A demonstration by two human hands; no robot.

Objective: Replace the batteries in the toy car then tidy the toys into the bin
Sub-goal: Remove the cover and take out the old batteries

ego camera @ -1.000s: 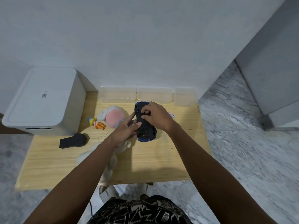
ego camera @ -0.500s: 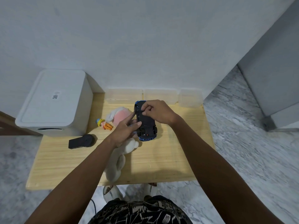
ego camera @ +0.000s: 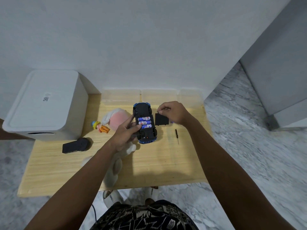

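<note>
A blue toy car (ego camera: 145,123) lies upside down on the wooden table (ego camera: 157,163). Its battery bay is uncovered and three blue-and-white batteries (ego camera: 144,122) sit in it. My left hand (ego camera: 127,132) grips the car's left side, thumb on the nearest battery. My right hand (ego camera: 172,112) pinches the top edge of the black battery cover (ego camera: 161,119), held just right of the car. A small black screwdriver (ego camera: 177,136) lies on the table to the right.
A white lidded bin (ego camera: 44,107) stands at the table's left end. A pink-and-white plush toy (ego camera: 118,119), a small yellow-orange figure (ego camera: 100,127) and a black remote (ego camera: 76,145) lie left of the car. Clear plastic boxes (ego camera: 149,97) line the wall.
My right hand has lifted the black battery cover off the car's underside and carried it to the right, baring the three batteries. My left hand still holds the car.
</note>
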